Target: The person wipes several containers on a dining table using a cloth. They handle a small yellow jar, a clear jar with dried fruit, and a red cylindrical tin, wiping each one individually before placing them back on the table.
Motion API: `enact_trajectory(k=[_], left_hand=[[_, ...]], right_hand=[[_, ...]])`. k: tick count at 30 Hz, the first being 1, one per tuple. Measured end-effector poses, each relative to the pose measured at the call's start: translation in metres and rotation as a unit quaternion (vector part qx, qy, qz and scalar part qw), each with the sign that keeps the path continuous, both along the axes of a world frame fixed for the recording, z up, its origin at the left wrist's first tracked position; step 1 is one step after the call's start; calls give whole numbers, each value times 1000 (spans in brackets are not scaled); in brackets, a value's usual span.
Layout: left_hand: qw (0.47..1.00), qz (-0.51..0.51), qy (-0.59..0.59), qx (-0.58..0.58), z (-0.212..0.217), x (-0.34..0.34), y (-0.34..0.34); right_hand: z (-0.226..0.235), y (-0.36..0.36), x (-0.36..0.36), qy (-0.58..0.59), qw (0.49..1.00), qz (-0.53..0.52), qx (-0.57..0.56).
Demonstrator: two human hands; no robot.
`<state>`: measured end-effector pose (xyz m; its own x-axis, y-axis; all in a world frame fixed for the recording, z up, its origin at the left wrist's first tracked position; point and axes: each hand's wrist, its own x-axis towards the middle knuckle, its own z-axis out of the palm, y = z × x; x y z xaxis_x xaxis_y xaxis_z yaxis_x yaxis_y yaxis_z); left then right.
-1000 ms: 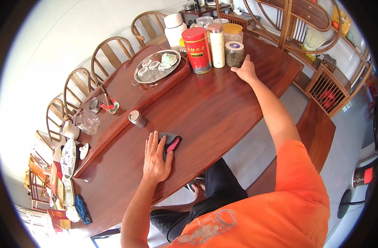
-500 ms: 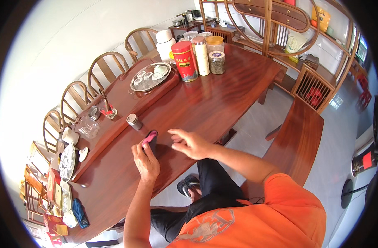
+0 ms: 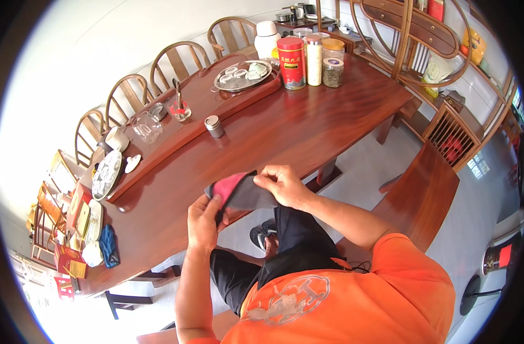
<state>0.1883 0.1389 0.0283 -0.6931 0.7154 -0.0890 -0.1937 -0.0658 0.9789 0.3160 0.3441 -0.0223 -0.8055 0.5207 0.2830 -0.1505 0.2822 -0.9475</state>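
Both my hands hold a small dark grey pouch with a pink lining (image 3: 239,190) in the air over the near edge of the long red-brown wooden table (image 3: 307,126). My left hand (image 3: 203,221) grips its lower left end from below. My right hand (image 3: 285,184) pinches its right end from above. The pouch's pink inside shows at the upper left. I am sitting at the table; my orange shirt and dark trousers fill the lower part of the view.
A small metal tin (image 3: 214,126) stands mid-table. At the far end are a red canister (image 3: 291,55), tall jars (image 3: 314,60), a white jar (image 3: 266,39) and a tray of tea cups (image 3: 242,76). Wooden chairs (image 3: 176,60) line the far side. A bench (image 3: 425,195) stands right.
My right hand came back from the jars at the table's far end to the pouch. Both hands lifted the pouch off the table and hold it between them.
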Motion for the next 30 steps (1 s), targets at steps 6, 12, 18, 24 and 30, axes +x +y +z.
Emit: enact_trajectory(k=[6,12,18,24,30], left_hand=[[993,117,24,21,-1,-22,-4],[985,147,-45,83,53,-4,14],[993,-41,112,22,81,32,25],[996,40,-63,58,81,45,33],[993,41,95,-50,45,-2,20]], right_hand=[[6,17,-14,139,977,-56,150],[9,9,12,76,954,-51,285],[22,-5,27,146,968,-27,203],[23,-16,18,196,950,20,243],[31,20,20,72,959,68,265]])
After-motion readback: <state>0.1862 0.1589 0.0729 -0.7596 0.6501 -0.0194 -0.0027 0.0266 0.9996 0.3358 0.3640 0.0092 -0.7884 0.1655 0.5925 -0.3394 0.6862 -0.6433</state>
